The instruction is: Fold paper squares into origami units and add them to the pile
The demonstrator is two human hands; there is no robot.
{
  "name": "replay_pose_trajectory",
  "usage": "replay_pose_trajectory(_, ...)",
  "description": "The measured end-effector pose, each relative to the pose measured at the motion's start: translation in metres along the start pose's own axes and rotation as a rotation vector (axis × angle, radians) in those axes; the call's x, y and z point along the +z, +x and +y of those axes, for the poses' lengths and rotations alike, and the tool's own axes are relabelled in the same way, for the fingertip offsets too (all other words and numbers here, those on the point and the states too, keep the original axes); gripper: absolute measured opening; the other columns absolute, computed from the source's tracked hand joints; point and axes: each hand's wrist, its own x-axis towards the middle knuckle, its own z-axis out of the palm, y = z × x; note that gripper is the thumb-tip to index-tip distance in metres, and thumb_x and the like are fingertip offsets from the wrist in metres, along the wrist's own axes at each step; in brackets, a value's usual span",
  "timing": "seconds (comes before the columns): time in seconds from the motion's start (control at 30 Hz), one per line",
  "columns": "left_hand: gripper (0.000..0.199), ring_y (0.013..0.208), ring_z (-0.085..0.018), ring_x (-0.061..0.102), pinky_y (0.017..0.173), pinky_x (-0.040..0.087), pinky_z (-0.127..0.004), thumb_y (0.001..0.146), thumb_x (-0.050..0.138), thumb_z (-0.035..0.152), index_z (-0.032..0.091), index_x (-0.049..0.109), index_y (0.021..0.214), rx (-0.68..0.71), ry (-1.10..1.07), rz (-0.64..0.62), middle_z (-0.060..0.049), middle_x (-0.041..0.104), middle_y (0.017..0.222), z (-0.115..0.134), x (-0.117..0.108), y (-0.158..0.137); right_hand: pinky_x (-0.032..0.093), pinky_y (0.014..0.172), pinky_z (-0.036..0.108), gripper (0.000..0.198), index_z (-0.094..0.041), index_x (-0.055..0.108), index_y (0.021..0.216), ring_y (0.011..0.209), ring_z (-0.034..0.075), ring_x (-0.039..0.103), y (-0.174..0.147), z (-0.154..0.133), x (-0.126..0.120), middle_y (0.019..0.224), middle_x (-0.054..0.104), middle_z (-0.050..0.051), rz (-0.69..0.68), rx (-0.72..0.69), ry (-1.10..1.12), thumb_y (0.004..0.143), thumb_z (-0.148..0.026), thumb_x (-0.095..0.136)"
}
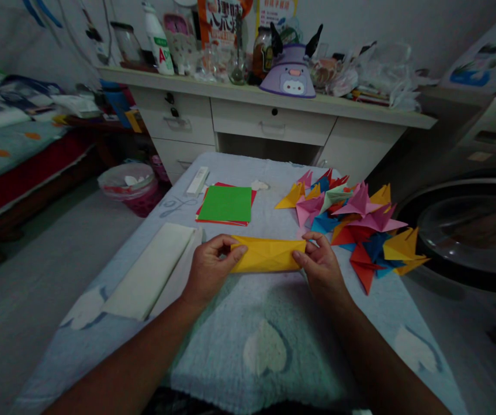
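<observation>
A sheet of yellow origami paper [269,255], folded into a wide strip with crease lines across it, is held level above the cloth-covered table [274,300]. My left hand [213,262] pinches its left end between thumb and fingers. At the opposite end, my right hand [319,262] grips the paper the same way. Beyond my hands lies a stack of square coloured paper [226,203], green on top with red edges showing beneath. To the right is a heap of folded paper cranes [360,213] in pink, yellow, red and blue.
A folded whitish cloth or paper [155,271] lies left of my hands. Near the table's far left edge is a small white box [197,181]. A lined pink bin [138,193] stands on the floor. Behind is a cluttered white desk [248,118]; a washing machine [481,219] stands right.
</observation>
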Motion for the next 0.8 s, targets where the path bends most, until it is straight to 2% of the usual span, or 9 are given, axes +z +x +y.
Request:
replay_pose_trajectory(0.07,0.017,0.064,-0.011,0.055,0.061,0.046,-0.022,0.074,0.073,0.032,0.017,0.066,0.075,0.001,-0.001,0.007,0.001,0.062,0.071,0.0000,-0.0001,0.0001,0.053,0.070,0.031,0.054,-0.032,0.048,0.108,0.070,0.017,0.066,-0.0011,-0.0018,0.0006,0.080,0.068,-0.004,-0.026,0.048,0.020,0.065,-0.032,0.081)
replay_pose_trajectory(0.13,0.017,0.065,-0.011,0.057,0.061,0.047,-0.022,0.073,0.074,0.032,0.017,0.066,0.076,-0.006,-0.010,0.013,0.000,0.063,0.072,0.0000,-0.0002,0.0002,0.053,0.073,0.033,0.052,-0.030,0.052,0.110,0.075,0.019,0.068,-0.0024,-0.0025,-0.0002,0.085,0.070,-0.001,-0.055,0.084,0.011,0.066,-0.036,0.079)
replay_pose_trajectory(0.3,0.018,0.064,-0.012,0.058,0.061,0.048,-0.023,0.072,0.074,0.032,0.016,0.067,0.074,-0.032,-0.037,0.010,0.000,0.064,0.073,0.0011,0.0001,0.0006,0.053,0.074,0.033,0.026,-0.023,0.064,0.089,0.089,0.024,0.067,-0.0053,0.0017,-0.0044,0.086,0.071,0.004,-0.077,0.102,-0.061,0.078,-0.047,0.068)
replay_pose_trajectory(0.47,0.018,0.064,-0.012,0.058,0.061,0.048,-0.023,0.072,0.075,0.032,0.016,0.067,0.075,-0.040,-0.031,0.011,0.000,0.065,0.072,0.0006,0.0002,-0.0002,0.052,0.068,0.031,0.023,-0.024,0.062,0.077,0.076,0.020,0.065,-0.0058,0.0040,-0.0056,0.077,0.069,0.001,-0.030,0.085,-0.081,0.077,-0.045,0.069)
replay_pose_trajectory(0.8,0.018,0.063,-0.011,0.057,0.059,0.046,-0.022,0.073,0.074,0.032,0.016,0.067,0.075,-0.032,-0.018,-0.008,0.001,0.063,0.070,0.0015,-0.0010,0.0002,0.048,0.063,0.028,0.023,-0.023,0.061,0.072,0.065,0.017,0.059,-0.0060,0.0030,-0.0058,0.069,0.063,-0.001,-0.017,0.095,-0.049,0.077,-0.044,0.071)
